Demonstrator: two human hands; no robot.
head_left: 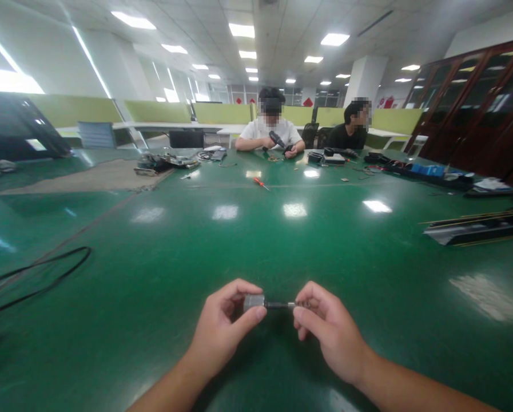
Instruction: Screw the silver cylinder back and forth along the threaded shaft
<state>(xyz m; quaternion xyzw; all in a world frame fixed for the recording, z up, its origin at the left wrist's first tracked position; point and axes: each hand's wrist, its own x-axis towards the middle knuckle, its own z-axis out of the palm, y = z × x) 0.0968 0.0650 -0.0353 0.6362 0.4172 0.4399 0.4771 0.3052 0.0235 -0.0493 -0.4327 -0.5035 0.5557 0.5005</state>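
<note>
A short grey metal cylinder (253, 301), much like a small motor, is pinched between the thumb and fingers of my left hand (218, 321). From its right end a thin dark shaft (277, 305) runs level across to my right hand (331, 335). There my right thumb and forefinger close on a small ridged metal piece (303, 304), in line with the shaft's end. The fingers partly cover that piece, so its full shape is hidden. Both hands are held low over the green tabletop (256, 252), near me.
A red-handled screwdriver (259, 182) lies farther out. A black cable (74, 266) loops at left, and a long dark channel (479, 228) lies at right. Electronic parts (164, 162) sit along the far side. One person (270, 129) holds a power drill (277, 139); another person (349, 129) sits beside.
</note>
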